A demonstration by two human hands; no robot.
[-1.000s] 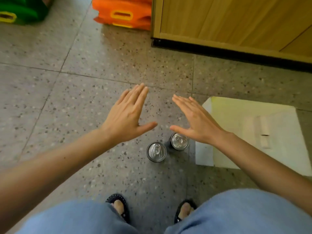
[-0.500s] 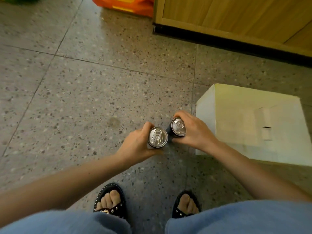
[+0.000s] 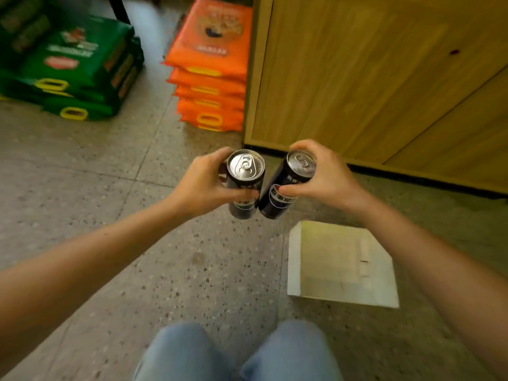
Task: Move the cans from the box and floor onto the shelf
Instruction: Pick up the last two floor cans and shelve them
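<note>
Above the speckled floor (image 3: 82, 188), left hand (image 3: 203, 182) had its grip wrapped round one dark can (image 3: 244, 185); right hand (image 3: 327, 177) likewise held another can (image 3: 286, 188). Silver tops, pull-tabs intact, bases nearly touching. White box (image 3: 341, 265) lay below, to the right.

I count two dark cans: left can (image 3: 244, 185), right can (image 3: 288, 185). One white box (image 3: 341, 265) on the floor. One orange bag stack (image 3: 210, 67), five bags visible. One green bag stack (image 3: 71, 64).
</note>
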